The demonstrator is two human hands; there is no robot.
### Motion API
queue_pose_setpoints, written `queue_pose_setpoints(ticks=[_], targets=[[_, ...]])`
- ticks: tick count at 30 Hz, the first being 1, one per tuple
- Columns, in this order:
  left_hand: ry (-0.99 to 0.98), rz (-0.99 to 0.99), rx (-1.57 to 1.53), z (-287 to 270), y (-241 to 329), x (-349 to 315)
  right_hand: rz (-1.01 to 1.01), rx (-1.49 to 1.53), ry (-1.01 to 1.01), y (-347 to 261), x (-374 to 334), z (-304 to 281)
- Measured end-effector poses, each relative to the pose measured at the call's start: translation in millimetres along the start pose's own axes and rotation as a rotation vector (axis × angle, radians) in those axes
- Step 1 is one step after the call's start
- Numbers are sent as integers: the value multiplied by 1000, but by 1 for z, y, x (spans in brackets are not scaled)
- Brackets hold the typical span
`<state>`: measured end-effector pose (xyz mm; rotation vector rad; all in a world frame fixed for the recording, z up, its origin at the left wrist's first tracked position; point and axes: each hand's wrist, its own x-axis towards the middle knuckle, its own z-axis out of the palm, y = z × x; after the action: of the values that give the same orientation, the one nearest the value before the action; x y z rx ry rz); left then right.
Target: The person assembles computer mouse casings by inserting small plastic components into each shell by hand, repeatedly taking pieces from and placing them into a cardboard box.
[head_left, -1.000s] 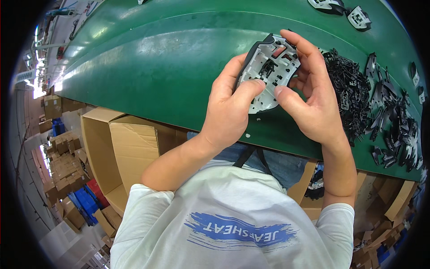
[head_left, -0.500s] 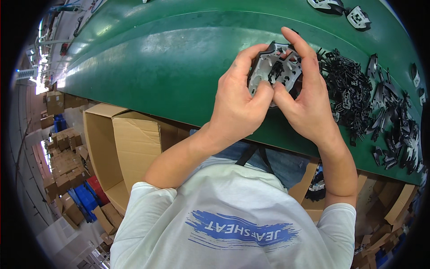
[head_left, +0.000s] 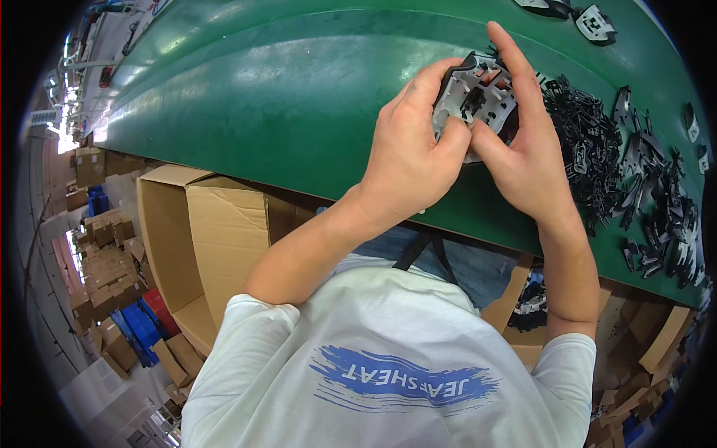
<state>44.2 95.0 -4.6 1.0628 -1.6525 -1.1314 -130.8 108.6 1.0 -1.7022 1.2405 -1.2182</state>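
A white plastic shell [head_left: 451, 103] with a black outer edge is held up over the green table, its hollow, ribbed inside facing me. It looks like a computer mouse casing. My left hand [head_left: 414, 145] wraps its left side, thumb pressing at the near inner edge. My right hand [head_left: 529, 160] grips the right side; its thumb meets the left thumb, while the index finger stretches up past the rim. Small black plastic parts [head_left: 473, 101] sit in the middle of the shell. The thumbs hide part of its near end.
Right of my hands, a heap of small black plastic parts [head_left: 584, 138] lies on the green table [head_left: 261, 112]. Beside it is a pile of black-and-silver pieces [head_left: 668, 216]. More shells [head_left: 595, 25] lie at the far right. An open cardboard box [head_left: 228, 239] stands below the table's near edge, left.
Both hands and the shell have shifted slightly up and to the right. The thumbs are still pressed together inside the shell's near edge.
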Motion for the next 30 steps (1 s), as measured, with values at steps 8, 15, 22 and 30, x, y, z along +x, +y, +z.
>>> queue_pose_setpoints(ticks=[8, 15, 22, 30], targets=[[-208, -231, -424, -25, 47, 2, 224, 599, -92, -16, 2, -16], [-254, -301, -485, -28, 59, 0, 211, 751, -186, -11, 5, -28], [-213, -285, -526, -26, 54, 1, 194, 833, -189, -6, 6, -26], [-224, -317, -487, -24, 47, -6, 191, 721, -138, -9, 4, -18]])
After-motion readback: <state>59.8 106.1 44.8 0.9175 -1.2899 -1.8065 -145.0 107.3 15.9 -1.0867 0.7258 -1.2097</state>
